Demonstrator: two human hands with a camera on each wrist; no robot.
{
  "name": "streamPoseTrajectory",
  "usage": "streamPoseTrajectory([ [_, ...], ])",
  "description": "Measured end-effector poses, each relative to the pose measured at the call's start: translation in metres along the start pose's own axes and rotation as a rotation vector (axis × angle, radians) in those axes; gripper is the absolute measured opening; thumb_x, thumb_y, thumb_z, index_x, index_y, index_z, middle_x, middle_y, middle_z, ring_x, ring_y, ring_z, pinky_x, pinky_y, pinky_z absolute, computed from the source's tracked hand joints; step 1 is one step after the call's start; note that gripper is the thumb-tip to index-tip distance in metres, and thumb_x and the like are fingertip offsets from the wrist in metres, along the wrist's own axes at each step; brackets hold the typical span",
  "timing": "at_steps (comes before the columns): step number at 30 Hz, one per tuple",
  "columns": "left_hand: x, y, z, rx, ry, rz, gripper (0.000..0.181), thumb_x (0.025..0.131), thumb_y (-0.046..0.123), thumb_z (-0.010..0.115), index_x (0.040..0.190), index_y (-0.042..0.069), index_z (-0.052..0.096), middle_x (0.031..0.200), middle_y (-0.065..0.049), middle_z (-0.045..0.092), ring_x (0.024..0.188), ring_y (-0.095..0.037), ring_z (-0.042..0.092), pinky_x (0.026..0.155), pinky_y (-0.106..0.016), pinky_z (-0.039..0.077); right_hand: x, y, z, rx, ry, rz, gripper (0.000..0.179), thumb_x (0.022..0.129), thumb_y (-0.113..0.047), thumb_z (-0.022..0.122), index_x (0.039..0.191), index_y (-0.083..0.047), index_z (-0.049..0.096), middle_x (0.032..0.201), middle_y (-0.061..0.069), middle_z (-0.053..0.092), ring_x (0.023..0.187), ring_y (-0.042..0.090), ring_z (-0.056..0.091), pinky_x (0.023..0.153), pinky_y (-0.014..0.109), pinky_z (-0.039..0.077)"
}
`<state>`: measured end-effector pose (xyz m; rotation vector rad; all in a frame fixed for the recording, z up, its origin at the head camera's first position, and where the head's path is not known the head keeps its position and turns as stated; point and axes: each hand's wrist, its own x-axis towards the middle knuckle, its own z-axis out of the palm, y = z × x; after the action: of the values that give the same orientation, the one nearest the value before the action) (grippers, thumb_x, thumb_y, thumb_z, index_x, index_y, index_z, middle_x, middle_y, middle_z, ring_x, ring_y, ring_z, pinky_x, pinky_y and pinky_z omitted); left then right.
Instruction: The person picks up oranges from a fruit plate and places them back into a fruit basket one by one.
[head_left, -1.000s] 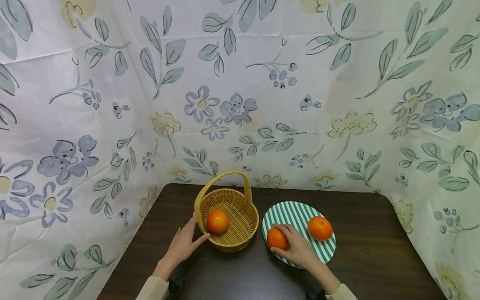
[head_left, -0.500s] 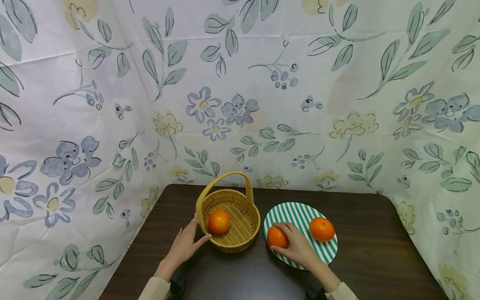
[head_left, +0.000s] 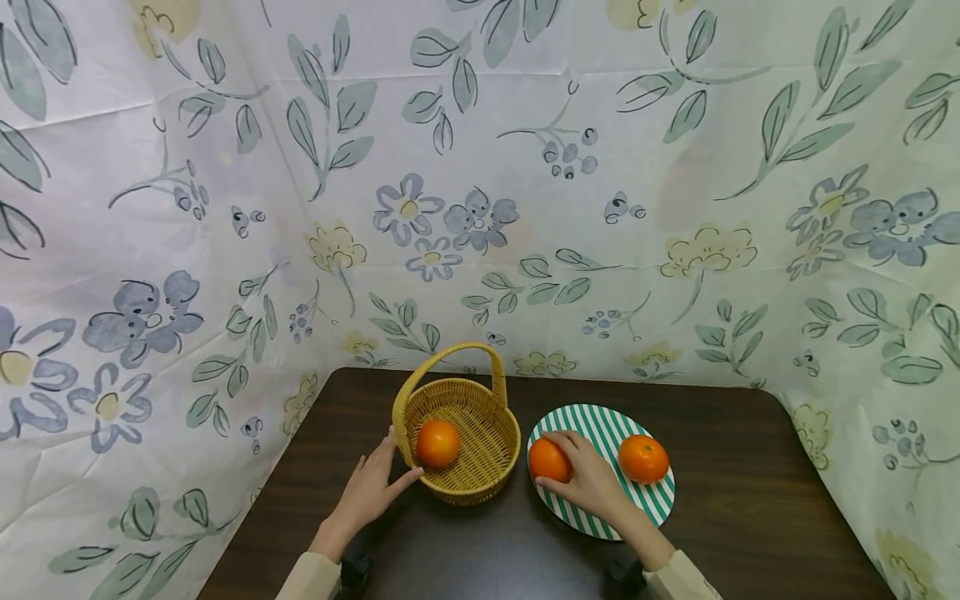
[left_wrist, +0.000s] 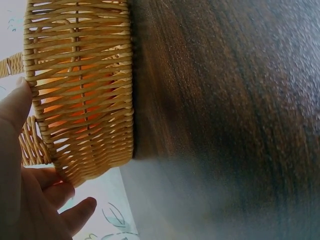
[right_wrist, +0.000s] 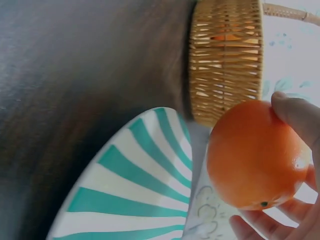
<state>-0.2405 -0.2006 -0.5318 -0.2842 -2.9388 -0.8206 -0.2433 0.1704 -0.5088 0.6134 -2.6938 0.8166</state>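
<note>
My right hand (head_left: pixel 592 482) grips an orange (right_wrist: pixel 257 155) between thumb and fingers. In the right wrist view the fruit appears raised above the green-and-white striped plate (right_wrist: pixel 135 175). Another orange (head_left: pixel 643 458) lies on the plate's right side. To the left stands a yellow wicker basket (head_left: pixel 483 433) with a tall arched handle, and a third orange (head_left: pixel 438 443) rests inside it. My left hand (head_left: pixel 363 496) spreads its straight thumb and fingers against the basket's left side. In the left wrist view its thumb touches the rim of the basket (left_wrist: pixel 85 100).
Everything stands on a dark wooden table (head_left: pixel 750 467). A floral-print cloth (head_left: pixel 570 208) hangs behind the table and along its sides. The basket's handle (head_left: pixel 450 354) arches above its opening.
The right hand has moved slightly left and up with the orange in its grip. The left hand keeps its place at the basket.
</note>
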Motion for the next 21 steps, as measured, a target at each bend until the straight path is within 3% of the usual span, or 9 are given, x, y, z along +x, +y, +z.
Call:
streamPoseTrajectory([
  [21,-0.001,0.003,-0.003,0.004,-0.009,-0.012,0.093,0.085,0.061,0.051,0.15,0.01,0.008,0.152,-0.014,0.021,0.138,-0.034,0.026,0.106,-0.065,0.014,0.019,-0.011,-0.009,0.025,0.021,-0.053,0.066,0.075,-0.053,0.07,0.133,-0.028,0.05,0.126,0.001,0.051,0.098,0.016,0.057,0.074,0.033,0.052],
])
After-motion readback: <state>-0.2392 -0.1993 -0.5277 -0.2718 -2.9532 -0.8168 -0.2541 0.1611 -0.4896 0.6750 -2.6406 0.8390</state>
